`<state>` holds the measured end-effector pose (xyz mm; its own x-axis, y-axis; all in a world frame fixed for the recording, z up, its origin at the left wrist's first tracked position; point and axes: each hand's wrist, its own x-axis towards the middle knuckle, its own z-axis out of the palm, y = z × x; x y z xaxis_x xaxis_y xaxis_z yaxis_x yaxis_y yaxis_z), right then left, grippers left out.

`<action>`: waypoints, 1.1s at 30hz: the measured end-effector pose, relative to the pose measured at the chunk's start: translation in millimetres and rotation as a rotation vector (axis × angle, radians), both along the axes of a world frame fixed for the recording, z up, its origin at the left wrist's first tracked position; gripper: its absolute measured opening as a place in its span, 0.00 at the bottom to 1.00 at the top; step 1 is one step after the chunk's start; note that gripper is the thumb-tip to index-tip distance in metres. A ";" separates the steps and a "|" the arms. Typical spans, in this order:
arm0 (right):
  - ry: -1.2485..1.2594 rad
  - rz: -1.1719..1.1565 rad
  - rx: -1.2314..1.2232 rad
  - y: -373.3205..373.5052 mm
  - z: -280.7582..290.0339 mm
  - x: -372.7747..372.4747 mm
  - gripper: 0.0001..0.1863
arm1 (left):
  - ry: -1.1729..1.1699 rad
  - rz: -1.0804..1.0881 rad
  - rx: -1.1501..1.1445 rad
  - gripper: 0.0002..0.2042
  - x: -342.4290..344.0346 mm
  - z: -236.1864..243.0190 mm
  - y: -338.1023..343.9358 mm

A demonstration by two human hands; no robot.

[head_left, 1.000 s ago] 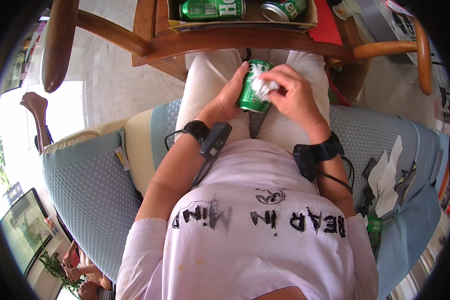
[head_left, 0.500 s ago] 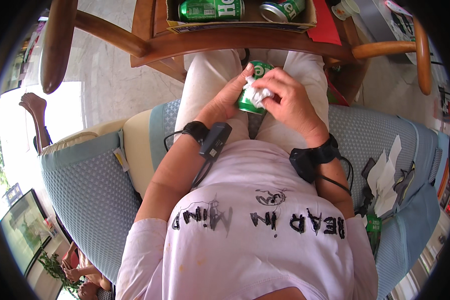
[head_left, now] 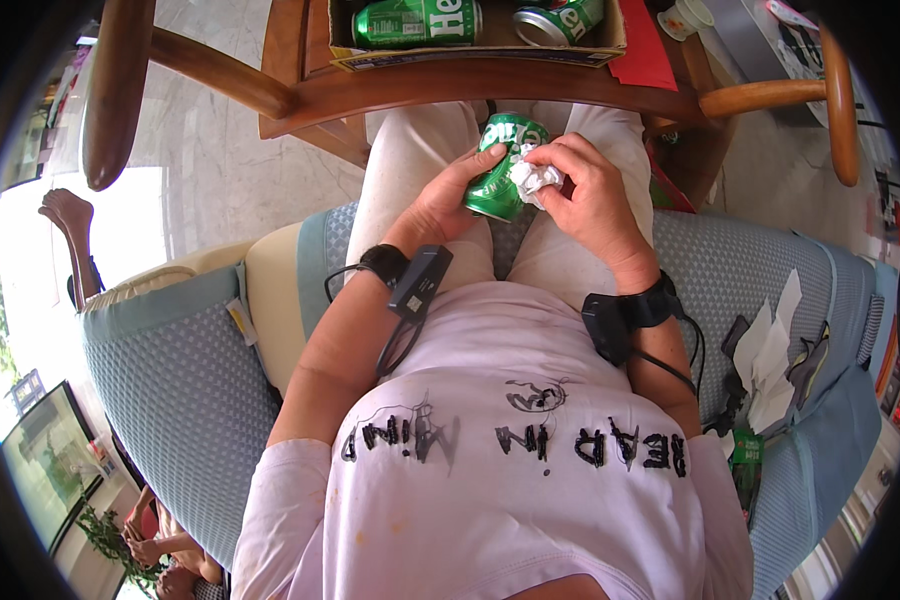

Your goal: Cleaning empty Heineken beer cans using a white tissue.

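Note:
A green drink can (head_left: pixel 497 188) is held above my lap, slightly tilted. My left hand (head_left: pixel 452 192) is closed round its left side, with the thumb across the front; the other fingers are hidden behind it. On the can's right side my right hand (head_left: pixel 588 190) pinches a crumpled white tissue (head_left: pixel 535 178), which touches the can's surface. A dark strap with a small black box sits on each of my wrists.
Just beyond my knees stands a wooden chair (head_left: pixel 470 85) bearing a cardboard box (head_left: pixel 570 58) with green cans and a red paper (head_left: pixel 642 50). White papers (head_left: pixel 767 350) lie on the blue quilted sofa (head_left: pixel 710 260) at right. Another person's foot (head_left: pixel 67 212) shows at far left.
My right hand and the tissue have moved slightly right, from the can's front to its side. The can has turned a little, showing more of its front.

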<state>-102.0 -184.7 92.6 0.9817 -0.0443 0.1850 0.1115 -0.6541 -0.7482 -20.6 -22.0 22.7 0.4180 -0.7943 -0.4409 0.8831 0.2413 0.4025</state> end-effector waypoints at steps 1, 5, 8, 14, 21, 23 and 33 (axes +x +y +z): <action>-0.001 0.000 0.000 1.1 0.6 -0.3 0.13 | 0.025 -0.025 0.009 0.17 0.7 0.5 0.8; -0.013 0.218 0.015 16.2 5.3 -1.8 0.15 | 0.011 -0.084 -0.100 0.14 -0.6 -7.2 -0.1; -0.074 0.209 -0.027 15.6 8.6 2.9 0.15 | 0.031 0.002 -0.154 0.15 -2.9 -12.1 1.7; -0.014 0.011 -0.050 0.9 4.4 2.1 0.13 | -0.181 -0.039 0.076 0.21 -8.0 -9.3 -8.2; 0.037 0.129 -0.071 3.9 4.4 -0.5 0.13 | -0.041 -0.019 -0.040 0.26 -3.0 -1.5 -8.1; 0.035 0.112 -0.094 5.0 5.1 -0.4 0.13 | -0.081 -0.023 0.043 0.27 -3.1 1.1 -7.5; -0.137 0.146 -0.178 15.7 -2.8 9.3 0.13 | -0.132 -0.098 0.092 0.26 -3.8 -10.0 -9.0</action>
